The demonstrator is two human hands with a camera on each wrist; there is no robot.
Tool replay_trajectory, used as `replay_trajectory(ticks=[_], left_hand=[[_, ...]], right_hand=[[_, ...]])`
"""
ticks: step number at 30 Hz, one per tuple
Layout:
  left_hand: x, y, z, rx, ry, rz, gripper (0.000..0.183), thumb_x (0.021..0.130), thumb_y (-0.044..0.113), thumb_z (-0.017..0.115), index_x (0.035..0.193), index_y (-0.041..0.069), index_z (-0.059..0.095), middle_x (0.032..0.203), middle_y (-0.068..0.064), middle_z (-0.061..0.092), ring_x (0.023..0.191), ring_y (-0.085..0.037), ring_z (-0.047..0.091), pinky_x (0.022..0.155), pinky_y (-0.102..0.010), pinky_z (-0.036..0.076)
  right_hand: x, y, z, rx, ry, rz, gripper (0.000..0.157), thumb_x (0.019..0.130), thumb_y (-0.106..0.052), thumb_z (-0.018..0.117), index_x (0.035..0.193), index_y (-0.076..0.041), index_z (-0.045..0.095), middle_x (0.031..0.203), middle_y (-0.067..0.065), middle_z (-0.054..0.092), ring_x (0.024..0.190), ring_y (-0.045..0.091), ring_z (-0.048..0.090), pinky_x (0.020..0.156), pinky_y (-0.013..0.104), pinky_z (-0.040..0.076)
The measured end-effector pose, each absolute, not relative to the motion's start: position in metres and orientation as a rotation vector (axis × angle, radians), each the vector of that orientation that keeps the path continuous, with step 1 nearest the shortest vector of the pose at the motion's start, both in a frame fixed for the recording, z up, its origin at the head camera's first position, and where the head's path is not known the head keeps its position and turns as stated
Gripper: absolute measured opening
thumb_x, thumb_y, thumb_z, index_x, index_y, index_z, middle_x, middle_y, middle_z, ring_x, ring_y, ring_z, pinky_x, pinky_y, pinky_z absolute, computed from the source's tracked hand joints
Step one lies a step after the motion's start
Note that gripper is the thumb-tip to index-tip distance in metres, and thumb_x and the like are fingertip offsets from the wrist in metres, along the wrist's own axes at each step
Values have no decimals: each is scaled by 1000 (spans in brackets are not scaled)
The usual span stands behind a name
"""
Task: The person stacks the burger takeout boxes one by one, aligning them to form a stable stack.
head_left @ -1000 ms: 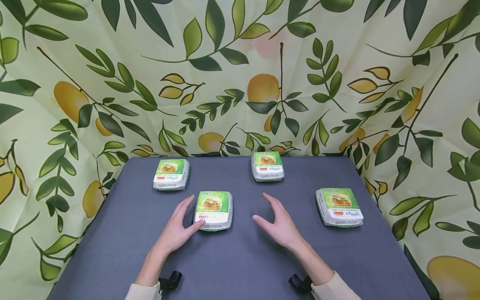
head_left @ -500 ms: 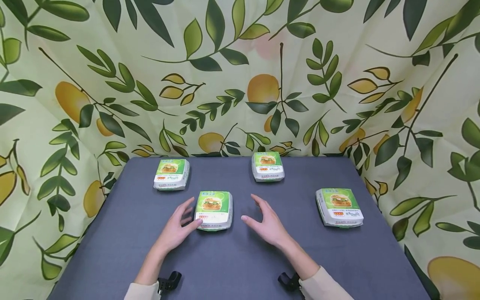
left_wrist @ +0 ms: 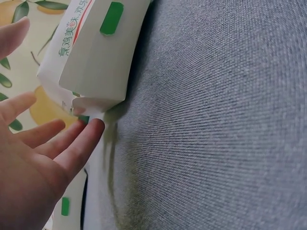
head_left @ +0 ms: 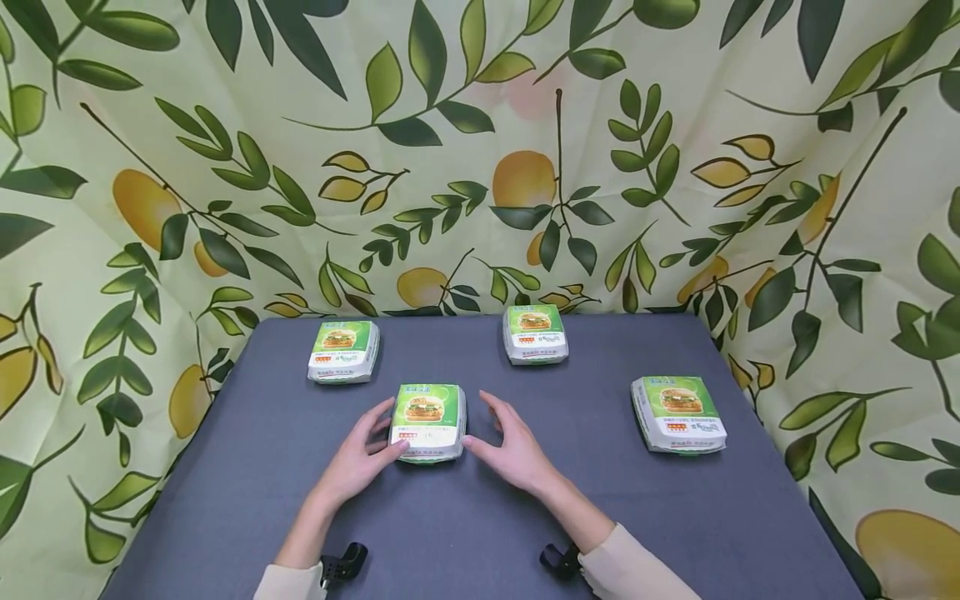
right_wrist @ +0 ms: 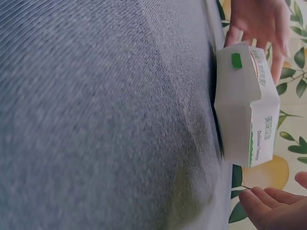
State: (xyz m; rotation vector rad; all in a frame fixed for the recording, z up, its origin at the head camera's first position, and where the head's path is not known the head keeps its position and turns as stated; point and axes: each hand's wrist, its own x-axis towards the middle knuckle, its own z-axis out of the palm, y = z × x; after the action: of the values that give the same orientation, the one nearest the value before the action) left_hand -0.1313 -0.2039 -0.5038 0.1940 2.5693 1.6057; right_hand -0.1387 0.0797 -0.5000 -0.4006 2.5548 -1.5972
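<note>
A white and green burger box (head_left: 429,422) with a burger picture on its lid lies closed on the table between both hands. My left hand (head_left: 356,465) is at its left side, fingers spread and slightly bent, thumb by the front left corner. In the left wrist view the fingertips (left_wrist: 97,125) are right by the box's lower corner; whether they touch it, I cannot tell. On the other side is my right hand (head_left: 517,457), thumb close to the box edge. A gap separates its fingers (right_wrist: 261,201) from the box in the right wrist view.
Three similar burger boxes stand around: one at the back left (head_left: 342,353), one at the back centre (head_left: 536,335) and one at the right (head_left: 679,416). A leaf-patterned cloth (head_left: 450,242) hangs behind and beside the grey-blue table (head_left: 450,533).
My right hand has moved left, from well apart to close beside the middle burger box. The left hand has barely moved. Every box stays in place.
</note>
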Motion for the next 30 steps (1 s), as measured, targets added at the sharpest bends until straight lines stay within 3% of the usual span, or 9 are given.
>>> replay_trajectory(ticks=[11,23,30], left_hand=[[-132,-201,-505,201,2550,1614,77,93,25,77,157,11,35,160,-22,32,143,-44,38,106,-52,46],[-132,-200,-508,148,2542,1594,76,94,24,76,157,12,36,159,-21,33,142,-42,39,106,-51,47],[-133,-199,-509,135,2541,1572,74,94,24,75,157,14,38,160,-19,34,140,-42,42,105,-50,48]], right_hand=[[-144,68,-510,-383,2522,-1567,82,92,-45,73,158,-13,36,156,14,40,140,32,43,111,46,43],[-147,60,-512,-402,2429,-1640,84,90,-39,76,159,-12,34,155,18,39,141,34,42,109,44,46],[-148,58,-515,-403,2416,-1675,81,89,-32,78,156,-9,38,151,20,42,134,34,48,103,42,51]])
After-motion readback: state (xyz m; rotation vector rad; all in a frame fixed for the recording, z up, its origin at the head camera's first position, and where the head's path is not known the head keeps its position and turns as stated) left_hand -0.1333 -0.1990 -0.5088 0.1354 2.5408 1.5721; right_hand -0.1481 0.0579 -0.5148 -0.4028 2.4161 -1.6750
